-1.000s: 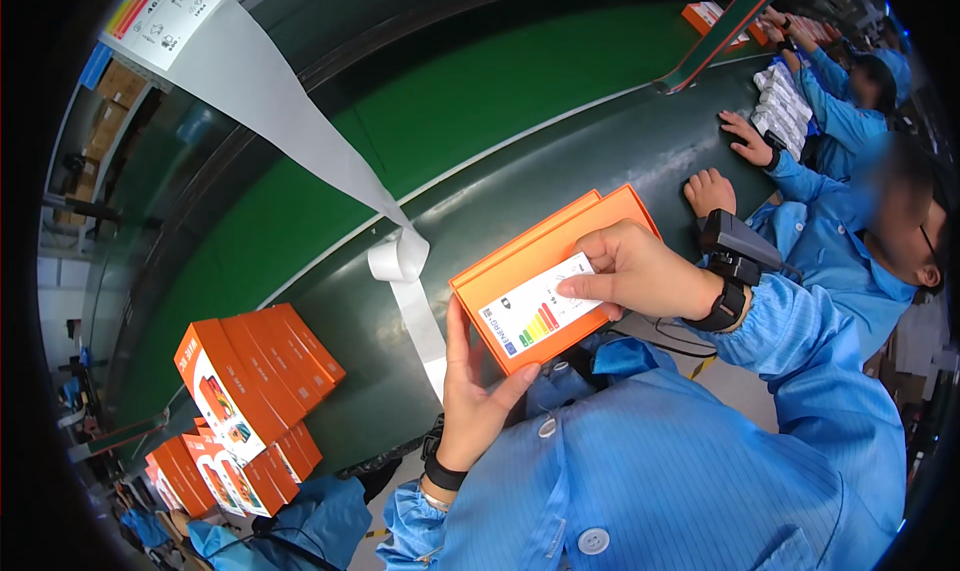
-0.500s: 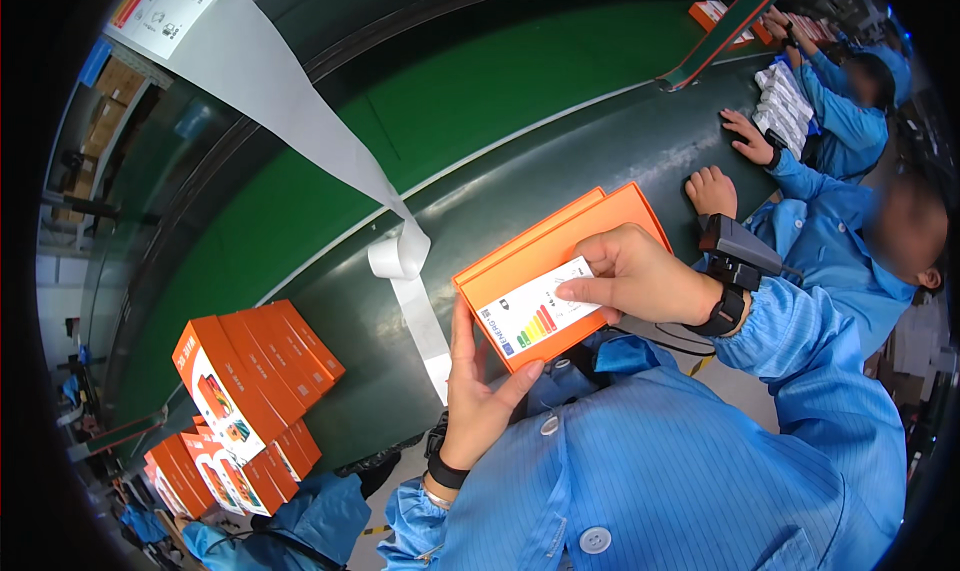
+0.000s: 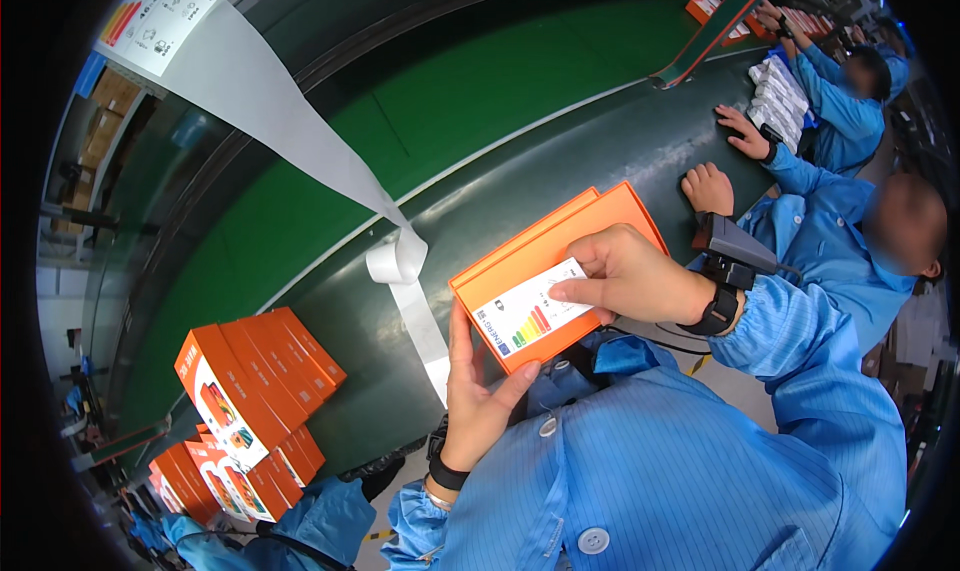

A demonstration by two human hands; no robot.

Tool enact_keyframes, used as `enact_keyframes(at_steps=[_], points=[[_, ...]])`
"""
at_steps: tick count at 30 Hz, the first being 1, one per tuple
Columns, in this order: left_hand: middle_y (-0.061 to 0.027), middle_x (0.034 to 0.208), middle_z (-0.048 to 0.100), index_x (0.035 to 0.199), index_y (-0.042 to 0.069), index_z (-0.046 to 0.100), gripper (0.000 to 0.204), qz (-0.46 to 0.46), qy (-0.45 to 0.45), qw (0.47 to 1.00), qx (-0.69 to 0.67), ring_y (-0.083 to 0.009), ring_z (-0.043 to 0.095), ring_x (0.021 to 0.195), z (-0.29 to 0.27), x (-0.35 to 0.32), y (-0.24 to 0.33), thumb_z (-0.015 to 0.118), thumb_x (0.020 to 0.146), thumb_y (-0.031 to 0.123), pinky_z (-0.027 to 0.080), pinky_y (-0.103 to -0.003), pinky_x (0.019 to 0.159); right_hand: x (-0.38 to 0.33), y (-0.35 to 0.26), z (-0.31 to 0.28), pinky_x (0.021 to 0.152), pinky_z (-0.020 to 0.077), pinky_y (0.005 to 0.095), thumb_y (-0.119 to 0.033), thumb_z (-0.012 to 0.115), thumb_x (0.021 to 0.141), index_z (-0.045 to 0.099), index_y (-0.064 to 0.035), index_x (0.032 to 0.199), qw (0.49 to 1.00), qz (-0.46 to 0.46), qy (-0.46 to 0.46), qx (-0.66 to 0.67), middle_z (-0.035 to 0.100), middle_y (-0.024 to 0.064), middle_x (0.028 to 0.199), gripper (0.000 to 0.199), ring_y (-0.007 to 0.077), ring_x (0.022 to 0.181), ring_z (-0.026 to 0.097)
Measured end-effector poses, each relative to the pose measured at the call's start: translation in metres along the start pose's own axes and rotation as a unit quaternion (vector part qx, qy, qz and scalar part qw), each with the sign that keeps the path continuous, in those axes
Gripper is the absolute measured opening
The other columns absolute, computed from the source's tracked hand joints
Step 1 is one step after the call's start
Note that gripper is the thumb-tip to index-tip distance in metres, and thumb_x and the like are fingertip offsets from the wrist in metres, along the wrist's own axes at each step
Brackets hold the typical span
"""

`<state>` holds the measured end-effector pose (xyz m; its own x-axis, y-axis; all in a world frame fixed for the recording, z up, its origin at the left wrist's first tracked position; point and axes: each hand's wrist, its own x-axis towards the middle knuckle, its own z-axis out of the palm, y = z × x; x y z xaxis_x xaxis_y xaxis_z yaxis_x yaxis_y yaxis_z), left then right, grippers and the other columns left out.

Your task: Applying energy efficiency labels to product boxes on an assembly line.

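My left hand grips the lower left corner of a flat orange box, held tilted above the dark table edge. My right hand rests on the box's side with its fingertips pressing a white label with coloured bars onto it. Both wrists wear black bands, and my blue sleeves fill the lower part of the view.
A white label strip runs down from the upper left to a curl beside the box. Several orange boxes are stacked at lower left. A green conveyor belt lies beyond. Co-workers in blue sit at right, a hand on the table.
The box has tilted slightly and my right fingers have slid along the label. Otherwise nothing has moved.
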<state>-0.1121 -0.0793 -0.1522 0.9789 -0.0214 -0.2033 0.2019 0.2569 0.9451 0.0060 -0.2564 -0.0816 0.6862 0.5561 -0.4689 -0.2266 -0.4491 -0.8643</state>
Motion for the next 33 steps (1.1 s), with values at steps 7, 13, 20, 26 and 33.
enact_keyframes(at_steps=[7, 13, 20, 26, 33], points=[[-0.0139, 0.138, 0.028, 0.142, 0.009, 0.004, 0.094, -0.034, -0.002, 0.998, -0.060, -0.0248, 0.030, 0.127, 0.002, 0.001, 0.004, 0.068, 0.073, 0.007, 0.027, -0.038, 0.104, 0.006, 0.019, 0.010, 0.044, 0.0428, 0.0281, -0.016, 0.066, 0.078, 0.058, 0.0053, 0.085, 0.959, -0.183, 0.087, -0.198, 0.060, 0.0114, 0.065, 0.024, 0.0165, 0.047, 0.056], [-0.0139, 0.139, 0.025, 0.142, 0.009, 0.001, 0.096, -0.017, -0.008, 0.999, -0.038, -0.0245, 0.025, 0.129, 0.000, 0.005, 0.002, 0.067, 0.072, 0.007, 0.023, -0.036, 0.105, 0.001, 0.014, 0.006, 0.050, 0.0463, 0.0331, -0.028, 0.071, 0.068, 0.055, -0.0039, 0.083, 0.799, -0.228, 0.333, -0.446, 0.058, 0.0090, 0.065, 0.033, 0.0254, 0.059, 0.060], [-0.0126, 0.142, 0.020, 0.142, 0.009, -0.001, 0.098, -0.045, 0.008, 0.998, -0.037, -0.0232, 0.024, 0.130, 0.001, 0.005, 0.005, 0.066, 0.071, 0.006, 0.022, -0.034, 0.105, -0.008, 0.018, 0.036, 0.100, 0.0204, 0.0571, -0.055, 0.063, 0.068, 0.038, -0.0025, 0.128, 0.839, -0.312, -0.006, -0.447, 0.033, 0.0139, 0.137, 0.083, 0.0297, 0.130, 0.026], [-0.0184, 0.145, 0.010, 0.141, 0.005, 0.002, 0.093, -0.035, -0.038, 0.997, 0.049, -0.0273, 0.013, 0.134, -0.002, 0.004, 0.009, 0.066, 0.075, 0.018, 0.015, -0.037, 0.107, -0.021, 0.063, -0.031, 0.103, 0.0194, 0.0529, -0.057, 0.062, 0.070, 0.032, 0.0000, 0.132, 0.783, -0.180, 0.244, -0.543, 0.027, 0.0203, 0.139, 0.089, 0.0337, 0.130, 0.024], [-0.0271, 0.144, -0.003, 0.140, 0.005, 0.018, 0.086, 0.185, -0.135, 0.851, 0.472, -0.0427, -0.003, 0.133, 0.014, 0.028, 0.044, 0.062, 0.077, 0.043, 0.001, -0.050, 0.105, -0.018, 0.124, -0.065, 0.095, 0.0395, 0.0312, -0.020, 0.059, 0.085, 0.044, 0.0016, 0.122, 0.901, -0.111, 0.178, 0.379, 0.053, 0.0134, 0.118, 0.046, 0.0206, 0.108, 0.052]])
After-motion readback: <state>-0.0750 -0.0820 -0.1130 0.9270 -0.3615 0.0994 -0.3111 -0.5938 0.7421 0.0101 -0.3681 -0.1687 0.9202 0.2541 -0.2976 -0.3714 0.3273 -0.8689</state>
